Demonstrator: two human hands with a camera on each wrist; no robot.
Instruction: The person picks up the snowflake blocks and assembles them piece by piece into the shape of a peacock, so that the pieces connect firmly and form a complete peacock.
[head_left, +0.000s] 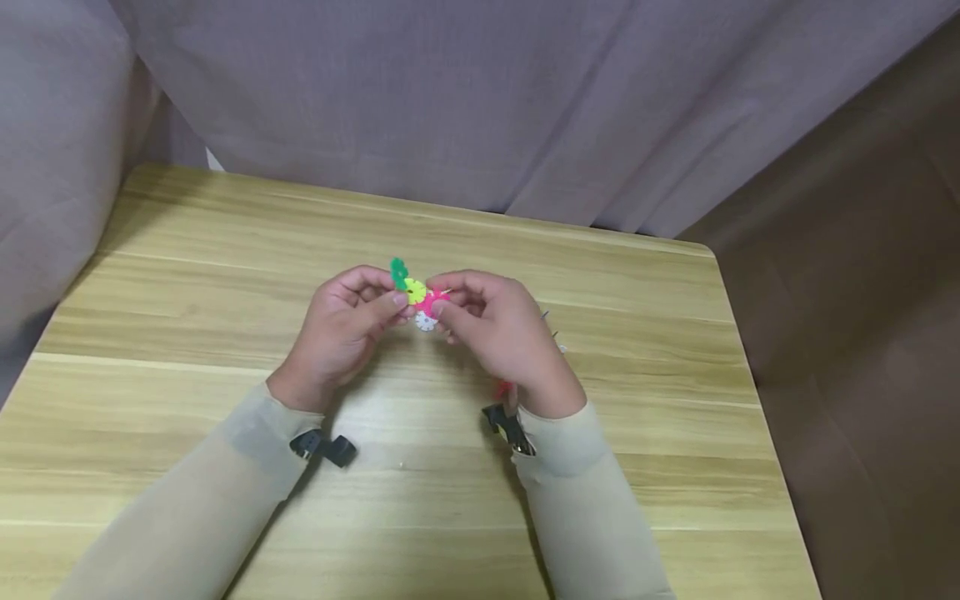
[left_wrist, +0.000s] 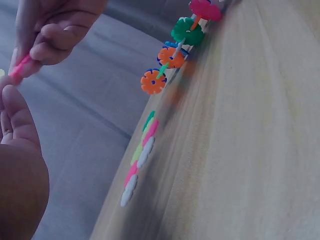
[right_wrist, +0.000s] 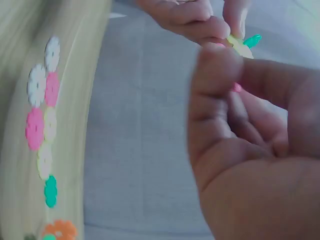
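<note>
Head cam | disc cluster [head_left: 417, 296] pinched betw. both hands' fingers [head_left: 390, 304], above table [head_left: 187, 275]

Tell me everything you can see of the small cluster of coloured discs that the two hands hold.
The disc cluster is made of small, flat, notched flower-shaped pieces that look like plastic: green on top, then yellow, pink and white below, slotted together. It is held above the wooden table. The left hand pinches its yellow side, and the right hand pinches its pink side.

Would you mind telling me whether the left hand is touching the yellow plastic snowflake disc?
Touching: the head view shows the left hand pinching the yellow plastic snowflake disc between thumb and fingers.
</note>
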